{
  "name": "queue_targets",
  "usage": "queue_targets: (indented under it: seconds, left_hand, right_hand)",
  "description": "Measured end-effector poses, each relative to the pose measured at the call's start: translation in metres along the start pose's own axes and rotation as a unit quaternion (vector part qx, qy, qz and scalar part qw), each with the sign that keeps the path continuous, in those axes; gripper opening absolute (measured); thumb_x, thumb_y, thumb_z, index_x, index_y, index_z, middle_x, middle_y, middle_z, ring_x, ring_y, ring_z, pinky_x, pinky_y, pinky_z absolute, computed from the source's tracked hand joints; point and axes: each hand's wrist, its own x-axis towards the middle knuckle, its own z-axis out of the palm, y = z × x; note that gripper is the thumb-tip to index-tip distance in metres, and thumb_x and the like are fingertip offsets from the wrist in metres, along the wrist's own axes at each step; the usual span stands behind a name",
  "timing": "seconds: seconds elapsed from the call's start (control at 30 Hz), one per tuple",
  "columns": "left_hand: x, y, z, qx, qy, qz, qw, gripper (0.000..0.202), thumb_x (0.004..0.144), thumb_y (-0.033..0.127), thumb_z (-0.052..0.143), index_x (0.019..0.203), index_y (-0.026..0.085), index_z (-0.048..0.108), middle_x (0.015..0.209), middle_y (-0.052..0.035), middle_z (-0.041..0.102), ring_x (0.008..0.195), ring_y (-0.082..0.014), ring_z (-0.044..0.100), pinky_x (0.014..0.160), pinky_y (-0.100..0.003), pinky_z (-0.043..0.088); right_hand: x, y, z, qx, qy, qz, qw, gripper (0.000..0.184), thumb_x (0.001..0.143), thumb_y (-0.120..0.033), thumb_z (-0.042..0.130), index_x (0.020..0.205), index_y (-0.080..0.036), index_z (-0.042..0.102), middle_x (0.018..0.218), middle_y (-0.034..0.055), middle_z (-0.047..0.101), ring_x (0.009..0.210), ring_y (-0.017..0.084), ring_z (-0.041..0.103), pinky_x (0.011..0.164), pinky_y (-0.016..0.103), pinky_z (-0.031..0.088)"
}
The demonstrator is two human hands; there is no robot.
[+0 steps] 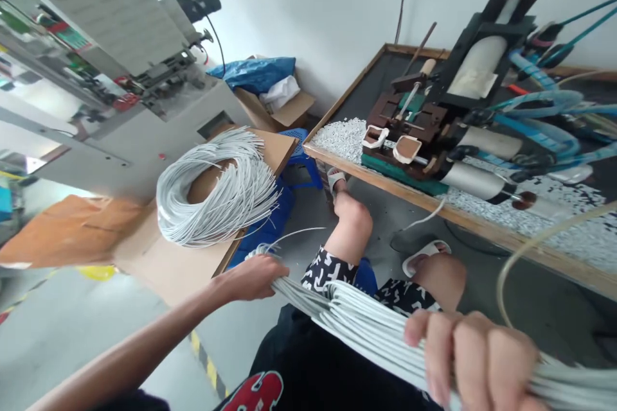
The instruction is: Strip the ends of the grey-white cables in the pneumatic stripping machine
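A thick bundle of white cables [366, 324] stretches across my lap. My left hand [253, 277] grips one end of it, with loose cable ends sticking out past the fingers. Close to the camera at the lower right, my right hand [475, 353] is closed around the other part of the bundle. A coiled heap of similar white cables [216, 189] lies on a cardboard sheet [168, 263] to my left, just beyond my left hand. My bare knees and sandalled feet show beneath the bundle.
A wooden-edged workbench [434, 196] on the right carries a dark press-like machine [434, 122] with blue hoses and scattered small white pieces [342, 135]. A large grey machine [120, 90] stands at the left. Cardboard boxes, a blue bag [255, 74] and a blue stool sit by the wall.
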Motion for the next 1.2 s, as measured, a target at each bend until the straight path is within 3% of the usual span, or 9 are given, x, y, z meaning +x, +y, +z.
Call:
queue_targets:
  seconds: [0.07, 0.2, 0.4, 0.5, 0.67, 0.8, 0.93, 1.07, 1.2]
  left_hand:
    - [0.0, -0.008, 0.003, -0.035, -0.037, -0.036, 0.998, 0.012, 0.067, 0.012, 0.064, 0.075, 0.021, 0.063, 0.076, -0.0039, 0.069, 0.077, -0.0269, 0.069, 0.07, -0.032, 0.047]
    - [0.021, -0.026, 0.015, -0.06, -0.066, -0.049, 0.995, 0.014, 0.066, 0.015, 0.064, 0.078, 0.022, 0.069, 0.08, -0.004, 0.073, 0.084, -0.029, 0.072, 0.074, -0.032, 0.05]
    - [0.078, -0.051, 0.047, -0.013, -0.045, -0.03, 0.998, 0.051, 0.075, 0.012, 0.063, 0.125, 0.021, 0.07, 0.135, -0.0121, 0.07, 0.128, -0.0303, 0.064, 0.108, -0.039, 0.048]
    - [0.097, -0.056, 0.028, -0.01, -0.036, -0.029, 0.999, 0.062, 0.077, 0.014, 0.065, 0.138, 0.019, 0.063, 0.149, -0.0147, 0.06, 0.138, -0.0309, 0.056, 0.116, -0.043, 0.042]
    - [0.093, 0.01, -0.068, -0.164, 0.177, 0.071, 0.968, 0.038, 0.099, 0.037, 0.049, 0.124, 0.018, 0.072, 0.129, -0.0123, 0.072, 0.123, -0.03, 0.067, 0.108, -0.043, 0.05]
    - [0.072, 0.093, -0.12, -0.327, 0.128, 0.209, 0.913, 0.042, 0.105, 0.045, 0.047, 0.117, 0.019, 0.077, 0.113, -0.0089, 0.078, 0.102, -0.0246, 0.072, 0.091, -0.033, 0.057]
    - [0.071, 0.132, -0.124, -0.278, 0.147, 0.293, 0.903, 0.031, 0.103, 0.036, 0.056, 0.097, 0.018, 0.08, 0.093, -0.0076, 0.076, 0.083, -0.0191, 0.069, 0.073, -0.026, 0.055]
    - [0.084, 0.131, -0.114, -0.297, 0.245, 0.257, 0.887, 0.029, 0.1, 0.037, 0.059, 0.086, 0.019, 0.077, 0.086, -0.0075, 0.077, 0.079, -0.0193, 0.07, 0.071, -0.028, 0.055]
    - [0.1, 0.117, -0.113, -0.472, 0.386, 0.181, 0.771, 0.035, 0.098, 0.048, 0.061, 0.088, 0.017, 0.072, 0.076, -0.0069, 0.075, 0.066, -0.0179, 0.071, 0.063, -0.027, 0.057]
  right_hand:
    - [0.016, 0.003, 0.02, 0.007, -0.062, -0.057, 0.996, 0.051, 0.099, -0.062, 0.049, 0.058, -0.032, 0.058, 0.048, -0.0002, 0.064, 0.059, 0.026, 0.071, 0.087, 0.052, 0.058]
    - [0.038, 0.003, 0.044, 0.044, -0.035, -0.094, 0.994, 0.031, 0.102, -0.045, 0.055, 0.079, -0.029, 0.069, 0.064, -0.0002, 0.072, 0.074, 0.023, 0.073, 0.097, 0.05, 0.054]
    - [0.051, 0.026, 0.034, 0.04, 0.016, -0.054, 0.998, 0.014, 0.099, -0.025, 0.061, 0.098, -0.023, 0.075, 0.103, 0.0046, 0.079, 0.117, 0.026, 0.07, 0.114, 0.053, 0.044]
    - [0.052, 0.035, 0.029, 0.078, 0.039, -0.035, 0.996, 0.019, 0.102, -0.032, 0.059, 0.114, -0.023, 0.07, 0.115, 0.0053, 0.078, 0.12, 0.026, 0.069, 0.109, 0.051, 0.049]
    - [0.059, 0.032, 0.037, 0.048, 0.063, -0.056, 0.995, 0.021, 0.101, -0.036, 0.057, 0.108, -0.022, 0.072, 0.115, 0.0057, 0.078, 0.115, 0.023, 0.071, 0.106, 0.043, 0.051]
    - [0.068, 0.036, 0.041, -0.057, 0.102, -0.063, 0.991, 0.025, 0.1, -0.043, 0.057, 0.105, -0.025, 0.074, 0.111, 0.0044, 0.077, 0.11, 0.023, 0.07, 0.103, 0.039, 0.051]
    - [0.072, 0.053, 0.046, -0.068, 0.171, -0.05, 0.982, 0.027, 0.098, -0.049, 0.058, 0.101, -0.026, 0.071, 0.097, 0.0031, 0.074, 0.104, 0.024, 0.067, 0.1, 0.038, 0.052]
    - [0.072, 0.069, 0.052, -0.081, 0.316, -0.013, 0.945, 0.023, 0.093, -0.048, 0.066, 0.094, -0.027, 0.075, 0.101, 0.0042, 0.075, 0.119, 0.03, 0.06, 0.119, 0.045, 0.035]
    - [0.074, 0.083, 0.051, 0.021, 0.33, 0.005, 0.944, 0.026, 0.094, -0.051, 0.062, 0.09, -0.03, 0.076, 0.101, 0.0054, 0.077, 0.101, 0.031, 0.069, 0.104, 0.05, 0.049]
